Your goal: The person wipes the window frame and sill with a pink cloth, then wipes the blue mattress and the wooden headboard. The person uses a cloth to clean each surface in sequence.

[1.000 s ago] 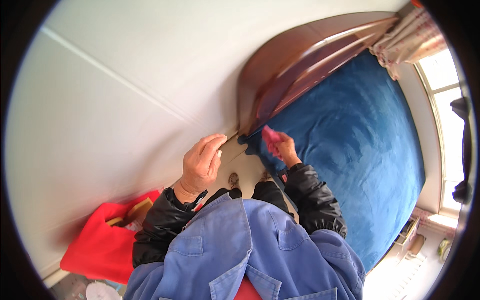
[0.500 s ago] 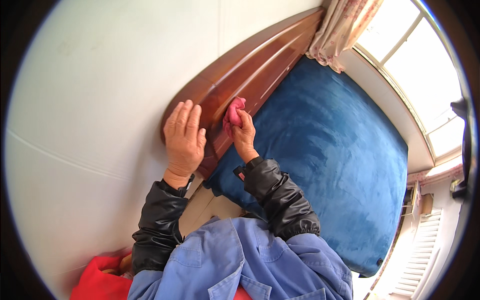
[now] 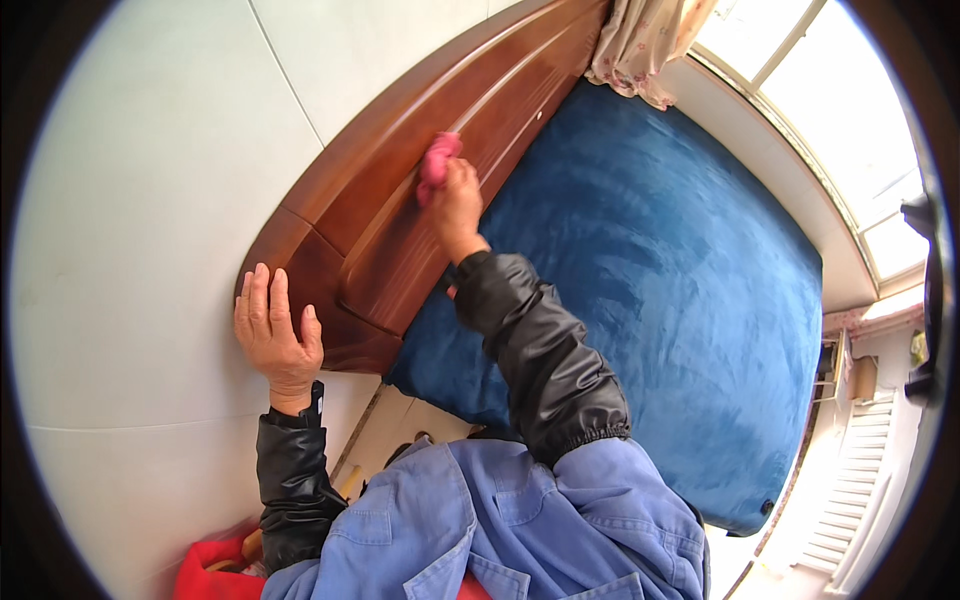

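Observation:
A pink cloth [image 3: 438,165] is bunched in my right hand [image 3: 460,212], whose fingers are closed round it. The cloth lies against the panelled face of a glossy reddish-brown wooden headboard [image 3: 385,195]. My left hand [image 3: 277,335] rests with fingers stretched out at the curved near end of the headboard, beside the pale wall. Its palm faces away, so the exact contact is hidden. Both forearms wear black sleeve covers.
A bed with a dark blue cover [image 3: 640,300] stands right of the headboard. A flowered curtain [image 3: 635,50] hangs at the far corner, beside a bright window [image 3: 820,110]. A red bag [image 3: 215,572] is at lower left, and a white radiator [image 3: 850,480] at right.
My right hand has moved farther up the headboard with the pink cloth. My left hand has shifted left and down toward the headboard's near end. The view has shifted too.

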Available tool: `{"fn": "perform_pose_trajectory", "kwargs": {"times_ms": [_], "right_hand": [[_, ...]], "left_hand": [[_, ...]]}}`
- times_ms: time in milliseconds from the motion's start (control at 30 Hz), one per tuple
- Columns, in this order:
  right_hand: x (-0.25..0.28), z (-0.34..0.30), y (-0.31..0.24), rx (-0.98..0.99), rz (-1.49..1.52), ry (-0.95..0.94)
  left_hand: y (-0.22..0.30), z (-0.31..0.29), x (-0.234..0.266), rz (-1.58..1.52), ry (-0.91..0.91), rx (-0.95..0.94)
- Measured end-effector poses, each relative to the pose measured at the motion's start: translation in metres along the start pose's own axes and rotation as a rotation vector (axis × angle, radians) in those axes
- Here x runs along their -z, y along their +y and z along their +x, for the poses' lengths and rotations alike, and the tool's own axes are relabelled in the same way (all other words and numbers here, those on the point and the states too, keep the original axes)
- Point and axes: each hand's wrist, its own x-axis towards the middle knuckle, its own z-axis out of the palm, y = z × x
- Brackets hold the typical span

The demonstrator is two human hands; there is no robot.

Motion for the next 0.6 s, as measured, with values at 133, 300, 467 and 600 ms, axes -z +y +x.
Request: {"fn": "perform_pose_trajectory", "kwargs": {"times_ms": [133,300,467,600], "right_hand": [[0.014,0.056,0.017,-0.322,0.091,-0.066],[0.022,0.107,-0.016,0.461,0.156,-0.025],[0.022,0.186,0.0,0.48,-0.161,-0.005],[0.02,0.228,0.024,0.68,-0.246,-0.164]], "left_hand": [[0.0,0.003,-0.006,0.015,0.015,0.009],[0.0,0.001,-0.006,0.023,-0.002,0.027],[0.0,0.001,-0.004,0.023,-0.025,0.029],[-0.004,-0.002,-0.006,0.004,-0.054,0.052]]}}
